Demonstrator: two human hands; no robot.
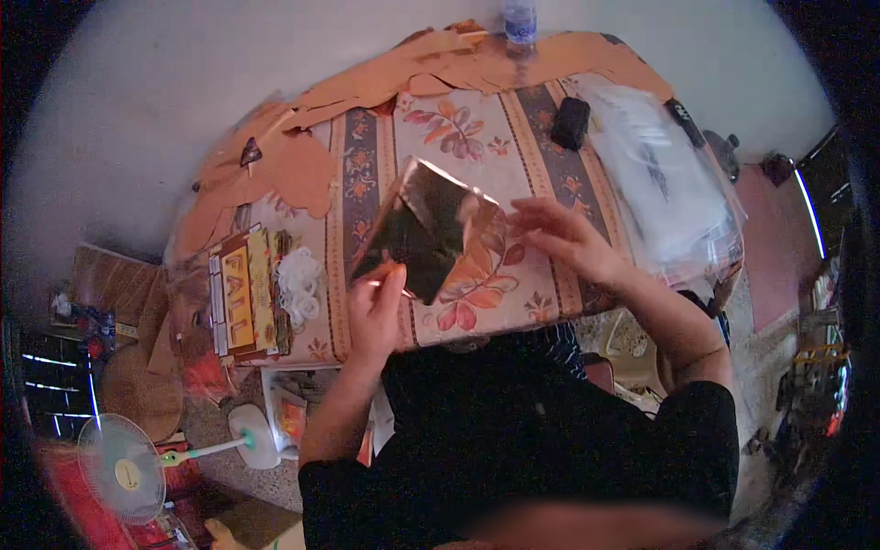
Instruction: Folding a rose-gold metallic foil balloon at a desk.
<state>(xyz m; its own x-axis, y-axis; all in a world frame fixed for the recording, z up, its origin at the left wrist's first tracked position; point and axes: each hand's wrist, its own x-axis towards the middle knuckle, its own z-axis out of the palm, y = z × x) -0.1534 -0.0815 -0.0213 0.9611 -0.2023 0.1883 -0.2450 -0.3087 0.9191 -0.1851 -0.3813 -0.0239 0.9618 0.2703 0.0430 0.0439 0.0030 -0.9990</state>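
Note:
My left hand (pixel 376 316) pinches the lower corner of a shiny, mirror-like dark sheet or flat packet (pixel 422 234) with a coppery edge, thumb on top. It is held tilted above the flowered tablecloth (pixel 477 312). Whether it is a single sheet or a pouch I cannot make out. My right hand (pixel 564 234) hovers just beyond its right edge, fingers apart and holding nothing. Left of my left hand lies a bundle of white stringy loops (pixel 298 284), beside a stack of yellow and brown printed boxes or cards (pixel 246 298).
Torn brown paper (pixel 302 170) runs along the far and left table edges. A water bottle (pixel 520 23) stands at the back. A black object (pixel 571 124) and clear plastic bags (pixel 660 183) lie to the right. On the lower left is a fan (pixel 124 467).

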